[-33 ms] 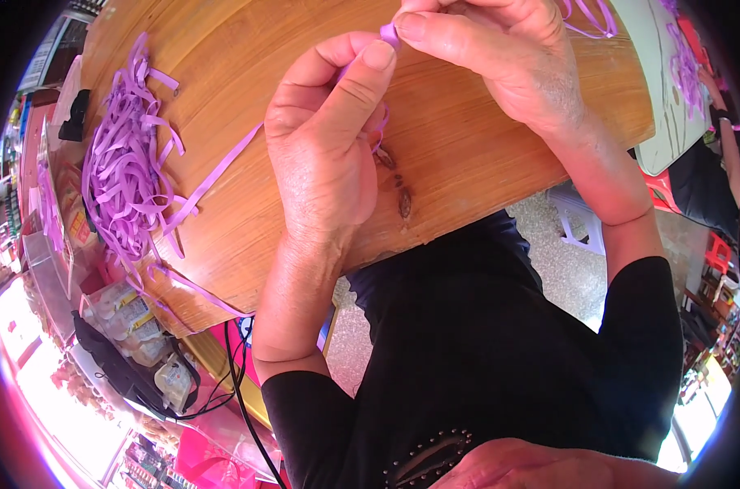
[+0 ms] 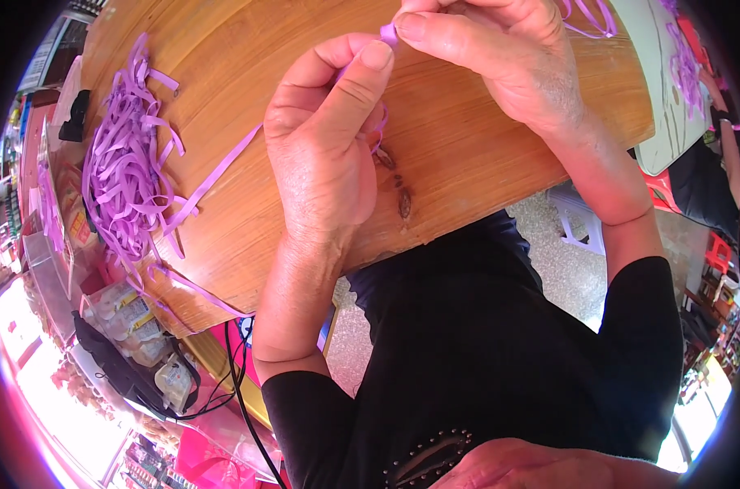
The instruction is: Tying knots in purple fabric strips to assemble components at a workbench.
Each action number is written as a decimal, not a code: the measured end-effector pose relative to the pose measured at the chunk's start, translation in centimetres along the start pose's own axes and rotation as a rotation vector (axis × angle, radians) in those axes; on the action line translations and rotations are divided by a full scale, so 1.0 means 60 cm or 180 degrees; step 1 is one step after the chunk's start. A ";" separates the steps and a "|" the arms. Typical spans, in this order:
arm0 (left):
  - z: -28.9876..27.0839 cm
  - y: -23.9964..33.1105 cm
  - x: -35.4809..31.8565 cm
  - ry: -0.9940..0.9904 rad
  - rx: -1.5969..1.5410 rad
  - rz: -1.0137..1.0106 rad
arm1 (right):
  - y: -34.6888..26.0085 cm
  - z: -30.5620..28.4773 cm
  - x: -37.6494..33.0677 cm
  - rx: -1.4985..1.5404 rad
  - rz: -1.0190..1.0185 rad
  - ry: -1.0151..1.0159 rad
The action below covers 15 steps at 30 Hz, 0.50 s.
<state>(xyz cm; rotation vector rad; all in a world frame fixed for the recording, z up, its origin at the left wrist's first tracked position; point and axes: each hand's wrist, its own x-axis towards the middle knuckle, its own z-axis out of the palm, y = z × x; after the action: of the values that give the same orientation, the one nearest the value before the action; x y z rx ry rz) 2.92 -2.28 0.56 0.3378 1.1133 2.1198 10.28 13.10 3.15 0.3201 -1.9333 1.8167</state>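
Above the far part of the wooden table [image 2: 500, 175], a purple ribbon [image 2: 389, 34] runs between my two hands, with a small fold or loop showing at the fingertips. My left hand [image 2: 325, 134] pinches it between thumb and index finger, and a length of it trails left from behind this hand. My right hand [image 2: 504, 61] is closed on the same ribbon close by; its fingers are partly cut off by the upper edge. On the left of the table lies a tangled heap of purple ribbon [image 2: 125, 159].
More purple ribbon loops [image 2: 590, 20] lie at the far right. Beside the table stands a white tabletop [image 2: 659, 90] with another purple bunch [image 2: 686, 73]. Another person's arm [image 2: 728, 151] shows there. Black cables [image 2: 235, 375] hang below the left table edge.
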 end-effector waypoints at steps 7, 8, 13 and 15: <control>0.000 0.006 -0.004 0.0155 0.0231 -0.0018 | -0.013 0.003 -0.003 -0.0399 0.1010 0.0411; 0.001 0.005 -0.005 0.0151 0.0230 -0.0016 | -0.013 0.002 -0.004 -0.0403 0.1007 0.0412; 0.002 0.006 -0.004 0.0181 0.0185 0.0020 | -0.007 -0.002 0.001 -0.0225 0.1121 0.0353; 0.009 0.008 -0.002 0.0227 0.0186 0.0019 | 0.028 -0.014 0.006 -0.0055 0.0200 0.0202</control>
<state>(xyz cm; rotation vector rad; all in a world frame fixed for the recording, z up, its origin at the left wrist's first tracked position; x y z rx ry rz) 3.05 -2.21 1.24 0.2951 1.2185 2.1224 9.35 14.16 1.87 0.1959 -1.9344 1.8262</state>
